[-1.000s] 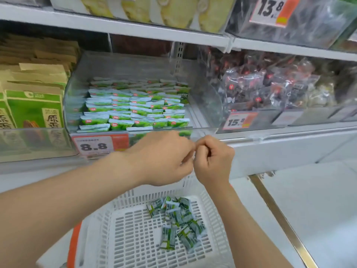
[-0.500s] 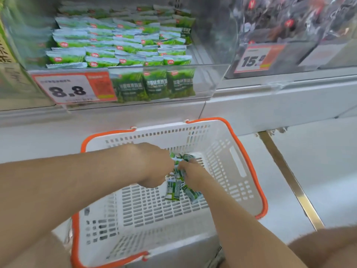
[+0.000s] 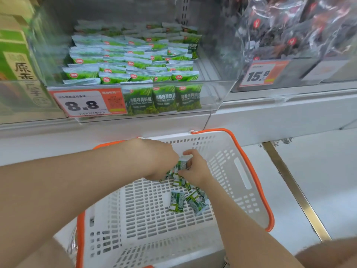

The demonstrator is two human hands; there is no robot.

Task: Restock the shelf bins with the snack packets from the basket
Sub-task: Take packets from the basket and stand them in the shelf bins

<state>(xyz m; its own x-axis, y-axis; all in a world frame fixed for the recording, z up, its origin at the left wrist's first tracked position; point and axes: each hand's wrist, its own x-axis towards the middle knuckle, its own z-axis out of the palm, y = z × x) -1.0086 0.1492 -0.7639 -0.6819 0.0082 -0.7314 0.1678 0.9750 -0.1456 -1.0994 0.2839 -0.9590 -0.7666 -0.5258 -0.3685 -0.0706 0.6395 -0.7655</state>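
Fingers (image 3: 190, 152) pinch glossy packets (image 3: 181, 165) (flat rectangles) in slotted basket (image 3: 232, 171).

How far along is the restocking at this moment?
Done: the clear bin already holds rows of green packets. In hand: the right hand pinches a clump in the basket; the left hand reaches in too, its grip hidden. Left: a few loose packets on the basket floor.

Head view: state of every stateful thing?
left hand, down among basket packets, grip hidden
right hand, pinching basket packets
basket packets, few, loose on basket floor
basket, upright, nearly empty
shelf bin, open-topped, partly filled with bin packets
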